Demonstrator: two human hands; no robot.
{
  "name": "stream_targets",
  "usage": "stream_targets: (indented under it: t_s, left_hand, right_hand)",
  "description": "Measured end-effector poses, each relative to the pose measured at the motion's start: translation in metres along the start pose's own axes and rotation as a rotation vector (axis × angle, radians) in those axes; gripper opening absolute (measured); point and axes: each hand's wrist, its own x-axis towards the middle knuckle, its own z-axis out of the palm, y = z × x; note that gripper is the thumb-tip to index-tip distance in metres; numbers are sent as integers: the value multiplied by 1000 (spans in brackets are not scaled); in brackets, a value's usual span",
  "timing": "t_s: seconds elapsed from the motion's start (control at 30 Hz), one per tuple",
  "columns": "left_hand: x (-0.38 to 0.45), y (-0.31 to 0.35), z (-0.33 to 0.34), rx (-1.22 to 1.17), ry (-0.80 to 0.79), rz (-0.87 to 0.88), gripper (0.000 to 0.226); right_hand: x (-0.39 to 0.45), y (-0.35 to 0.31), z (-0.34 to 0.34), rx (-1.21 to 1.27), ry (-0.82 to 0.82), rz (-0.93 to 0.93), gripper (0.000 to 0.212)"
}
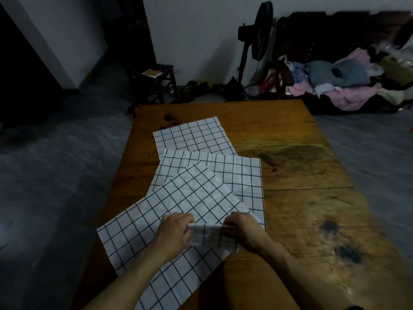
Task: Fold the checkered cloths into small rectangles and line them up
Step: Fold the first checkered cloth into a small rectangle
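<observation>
From the head camera, our left hand [173, 232] and right hand [242, 231] each pinch one end of a small folded cloth [206, 234], fingers curled round it, above the tabletop's [301, 209] near edge. Three open checkered cloths [194, 198] overlap beneath, running toward the far left corner.

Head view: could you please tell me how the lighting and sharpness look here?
Head view: dim overall, the room behind dark; wide-angle bending at the edges; the folded cloth between left hand and right hand is slightly blurred; faint sheen on the table; spread cloths sharp.
</observation>
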Motion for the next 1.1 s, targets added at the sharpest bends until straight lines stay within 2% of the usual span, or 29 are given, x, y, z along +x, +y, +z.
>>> stream_targets:
  t_s: [0.23,0.47,0.53,0.7,0.87,1.03,1.1]
  left_hand:
    - [2,8,-30,-20,100,215,19]
    - [-8,65,-31,-135,116,514,3]
    - [-15,88,-28,-140,115,610,11]
    - [-34,152,-8,-128,18,747,13]
    - [-51,228,16,-13,-49,937,19]
    - [-95,317,50,61,-76,1076,32]
    - [-113,349,66,52,-98,1106,29]
  right_hand:
    - [-44,-34,-30,9,268,53,11]
    - [-133,-52,-50,-47,477,180,15]
    - [-163,-51,-54,-91,498,231,23]
    - [-233,-48,-51,-137,533,252,14]
    - [-312,-33,-45,-100,666,349,18]
    - [-413,-11,-38,-59,759,405,11]
    - [-456,2,-36,-51,785,435,10]
